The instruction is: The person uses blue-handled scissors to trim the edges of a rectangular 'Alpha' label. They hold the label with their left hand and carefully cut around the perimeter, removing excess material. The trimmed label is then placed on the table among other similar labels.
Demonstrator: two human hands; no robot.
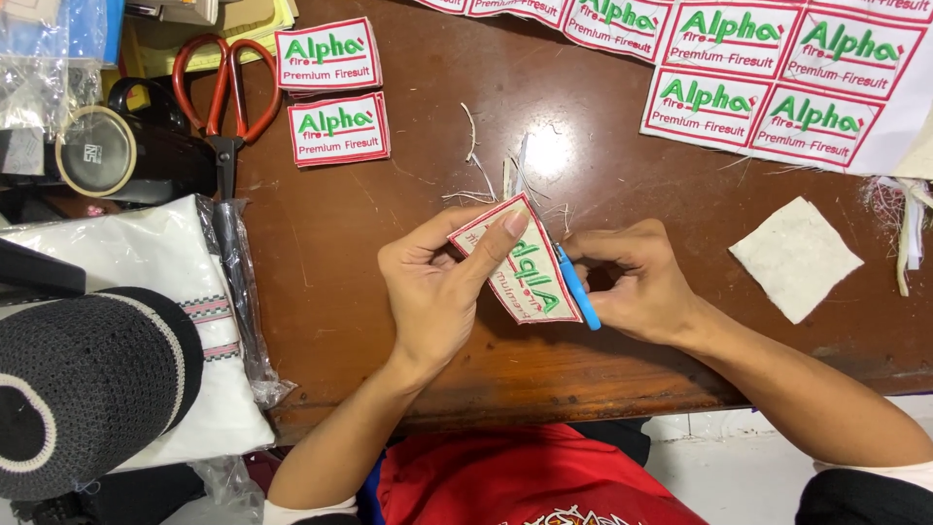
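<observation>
left hand [432, 292] pinches embroidered patch [520, 264] | right hand [632, 282] grips blue tool [579, 289] | brown table [408, 224]

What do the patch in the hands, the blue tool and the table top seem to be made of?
Patch: woven cloth with stitched green and red embroidery, matte; loose threads lie beside it. Blue tool in the right hand: its handle is smooth, probably plastic; its tip is hidden. Table: dark brown wood, glossy varnish, given the light glare and scratches.
</observation>
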